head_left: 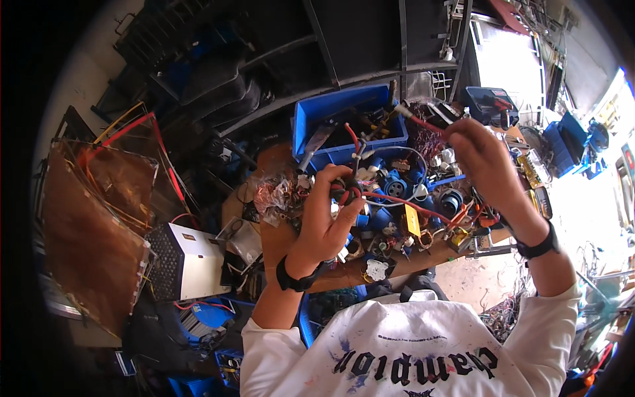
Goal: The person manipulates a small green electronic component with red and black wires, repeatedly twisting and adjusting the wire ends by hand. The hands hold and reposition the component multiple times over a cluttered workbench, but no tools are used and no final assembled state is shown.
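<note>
Red wire (423, 123) runs taut between 2 hands above a cluttered wooden bench (278, 245). Right hand (486, 159) is raised, fingers pinched together on the wire's upper end, near a grey tip that points toward the blue bin (344, 109). Left hand (324, 221) sits lower, fingers curled tight around a small dark ring-shaped part (347, 193) where the red lead loops in. Blue round parts (397, 182) and loose wiring crowd the bench just beside the left hand. Risk, as I judge it: pulling hard could slip the wire from the pinch, or snag its slack on the nearby clutter and drag small parts off the bench edge.
</note>
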{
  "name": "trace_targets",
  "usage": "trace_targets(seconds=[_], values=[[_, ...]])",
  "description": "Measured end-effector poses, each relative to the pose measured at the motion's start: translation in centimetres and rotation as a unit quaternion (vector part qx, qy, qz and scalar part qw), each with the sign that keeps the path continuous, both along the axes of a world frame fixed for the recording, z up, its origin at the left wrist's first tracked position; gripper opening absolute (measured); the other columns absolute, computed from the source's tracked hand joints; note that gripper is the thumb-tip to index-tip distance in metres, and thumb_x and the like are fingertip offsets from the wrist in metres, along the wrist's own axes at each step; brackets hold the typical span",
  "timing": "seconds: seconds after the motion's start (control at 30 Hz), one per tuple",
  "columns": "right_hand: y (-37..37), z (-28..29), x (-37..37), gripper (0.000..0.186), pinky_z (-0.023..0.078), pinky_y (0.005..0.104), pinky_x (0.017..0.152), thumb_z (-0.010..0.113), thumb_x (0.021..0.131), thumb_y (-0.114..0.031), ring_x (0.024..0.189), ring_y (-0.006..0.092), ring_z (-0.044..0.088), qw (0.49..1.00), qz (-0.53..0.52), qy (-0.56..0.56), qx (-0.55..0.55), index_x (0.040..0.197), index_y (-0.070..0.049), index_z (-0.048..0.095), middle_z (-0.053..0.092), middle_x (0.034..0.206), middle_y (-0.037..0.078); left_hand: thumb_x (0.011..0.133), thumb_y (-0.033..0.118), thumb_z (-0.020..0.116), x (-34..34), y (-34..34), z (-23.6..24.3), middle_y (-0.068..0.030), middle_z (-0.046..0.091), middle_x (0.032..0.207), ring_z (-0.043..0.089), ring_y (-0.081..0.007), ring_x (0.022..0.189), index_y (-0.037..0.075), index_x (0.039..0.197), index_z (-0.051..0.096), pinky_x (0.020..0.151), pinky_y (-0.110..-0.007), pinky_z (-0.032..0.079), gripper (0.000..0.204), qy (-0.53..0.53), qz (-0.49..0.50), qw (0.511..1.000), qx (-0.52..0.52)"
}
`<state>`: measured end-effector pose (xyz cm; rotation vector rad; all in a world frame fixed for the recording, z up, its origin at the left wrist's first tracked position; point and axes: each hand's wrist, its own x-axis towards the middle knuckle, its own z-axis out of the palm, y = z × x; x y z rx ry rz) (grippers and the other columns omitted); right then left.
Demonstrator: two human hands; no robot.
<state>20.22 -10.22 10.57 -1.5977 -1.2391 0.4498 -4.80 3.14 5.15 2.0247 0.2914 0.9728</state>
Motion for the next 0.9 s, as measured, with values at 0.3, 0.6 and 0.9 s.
trace_targets(seconds=[0.3, 0.6, 0.9], values=[[1.1, -1.9, -4.3, 0.031, 0.035, 0.0509, 0.105, 0.066, 0.088, -0.024, 0.110, 0.0337, 0.055, 0.892, -0.039, -0.427, 0.140, 0.114, -0.007, 0.061, 0.056, 0.118, 0.014, 0.096, 0.013, 0.062, 1.2, -1.0, 0.3, -0.0090, 0.055, 0.108, 0.054, -0.0136, 0.089, -0.001, 0.126, 0.047, 0.080, -0.027, 0.044, 0.037, 0.008, 0.059, 0.998, 0.030], [0.7, -5.5, -4.1, 0.022, 0.045, 0.0407, 0.085, 0.070, 0.085, -0.022, 0.087, 0.0273, 0.060, 0.935, 0.120, -0.319, 0.100, 0.102, -0.010, 0.066, 0.062, 0.091, 0.006, 0.097, 0.014, 0.061, 1.6, -1.1, -0.3, -0.0058, 0.056, 0.101, 0.053, -0.0117, 0.086, 0.000, 0.126, 0.047, 0.079, -0.026, 0.045, 0.036, -0.042, 0.080, 0.996, 0.008], [0.4, -6.2, -4.3, 0.033, 0.046, 0.0410, 0.084, 0.074, 0.080, -0.024, 0.096, 0.0245, 0.059, 0.915, 0.025, -0.376, 0.141, 0.110, -0.012, 0.066, 0.061, 0.089, 0.004, 0.101, 0.032, 0.056, 1.6, -1.8, 0.3, -0.0039, 0.054, 0.094, 0.049, -0.0109, 0.077, 0.004, 0.125, 0.047, 0.072, -0.025, 0.041, 0.038, -0.126, -0.046, 0.963, -0.235]])
